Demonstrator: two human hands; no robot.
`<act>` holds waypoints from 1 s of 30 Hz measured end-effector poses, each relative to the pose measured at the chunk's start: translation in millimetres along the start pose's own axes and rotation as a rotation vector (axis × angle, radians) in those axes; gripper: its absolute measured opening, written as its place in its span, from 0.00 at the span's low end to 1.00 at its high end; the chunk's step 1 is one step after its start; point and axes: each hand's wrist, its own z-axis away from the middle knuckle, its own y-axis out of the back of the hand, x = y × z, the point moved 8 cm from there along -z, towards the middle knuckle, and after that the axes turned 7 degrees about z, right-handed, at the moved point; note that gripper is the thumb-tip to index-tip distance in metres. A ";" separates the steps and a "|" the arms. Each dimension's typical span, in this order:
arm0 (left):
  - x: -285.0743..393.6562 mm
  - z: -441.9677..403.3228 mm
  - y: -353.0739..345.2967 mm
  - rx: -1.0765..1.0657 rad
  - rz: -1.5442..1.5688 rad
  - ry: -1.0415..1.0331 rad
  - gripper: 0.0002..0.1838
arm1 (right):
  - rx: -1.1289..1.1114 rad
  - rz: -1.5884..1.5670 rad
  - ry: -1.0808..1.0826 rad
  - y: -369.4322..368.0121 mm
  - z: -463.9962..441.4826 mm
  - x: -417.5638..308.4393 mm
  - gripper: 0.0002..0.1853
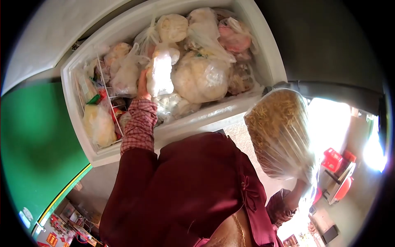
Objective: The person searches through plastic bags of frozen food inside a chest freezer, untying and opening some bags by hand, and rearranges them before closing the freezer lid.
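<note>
My left hand reaches into an open chest freezer and is closed at the side of a white plastic bag, which glares brightly; the fingertips are hidden behind it. Around it are several frosty plastic bags, including a large round pale one and one with pinkish contents. Outside the freezer, at the lower right, my right hand grips the gathered end of a clear plastic bag full of thin yellow-brown strips. Its fingers are partly covered by the plastic.
A white wire divider separates bags at the freezer's left end. The raised lid stands behind it, and a green surface lies left. Red plastic stools and bright daylight are at the right.
</note>
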 end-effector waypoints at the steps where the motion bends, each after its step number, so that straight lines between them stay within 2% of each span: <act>1: -2.7 3.7 -9.2 -0.006 0.007 0.000 0.23 | 0.013 -0.004 -0.002 3.2 8.4 2.3 0.20; 3: -4.8 15.9 -30.4 -0.012 0.021 0.000 0.26 | 0.039 -0.023 -0.021 7.6 24.3 10.9 0.19; 8: -4.4 49.3 -95.5 -0.112 0.004 -0.042 0.24 | 0.080 -0.070 -0.077 13.4 62.3 35.3 0.19; 14: -3.3 63.4 -128.0 -0.178 -0.071 -0.190 0.23 | 0.109 -0.119 -0.110 15.9 94.4 52.9 0.18; 20: 14.9 74.1 -128.1 -0.173 -0.151 -0.357 0.22 | 0.135 -0.187 -0.153 14.7 109.3 68.2 0.17; 24: 48.7 87.8 -113.7 -0.129 -0.191 -0.469 0.22 | 0.267 -0.152 -0.367 24.5 104.9 86.4 0.16; 26: 67.3 95.8 -106.7 -0.110 -0.214 -0.527 0.22 | 0.308 -0.326 -0.408 2.3 104.1 79.6 0.15; 27: 74.9 98.6 -103.0 -0.098 -0.225 -0.552 0.22 | 0.260 -0.281 -0.356 -3.9 102.3 76.7 0.14; 30: 88.4 102.0 -90.9 -0.063 -0.248 -0.617 0.22 | 0.229 -0.386 -0.464 -20.1 96.8 82.0 0.14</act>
